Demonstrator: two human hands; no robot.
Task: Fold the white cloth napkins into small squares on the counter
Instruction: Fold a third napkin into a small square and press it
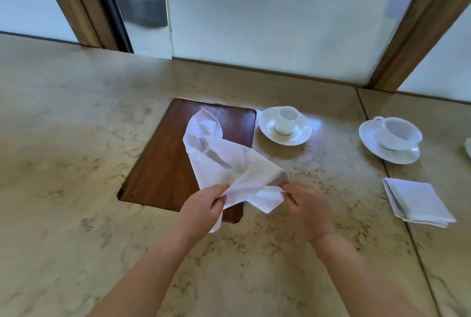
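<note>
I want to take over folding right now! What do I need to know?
Left hand and right hand each pinch a near edge of the loose napkin, which is crumpled and lifted over the wooden board.
Done: a stack of folded napkins lies on the counter to the right, near two cups on saucers.
Left: spread this napkin flat, fold it square, add it to the stack.

wooden tray [158, 171] lying flat, centre | cup on saucer [285, 125] sitting just right of it | second cup on saucer [391, 139] sitting farther right, tilting
</note>
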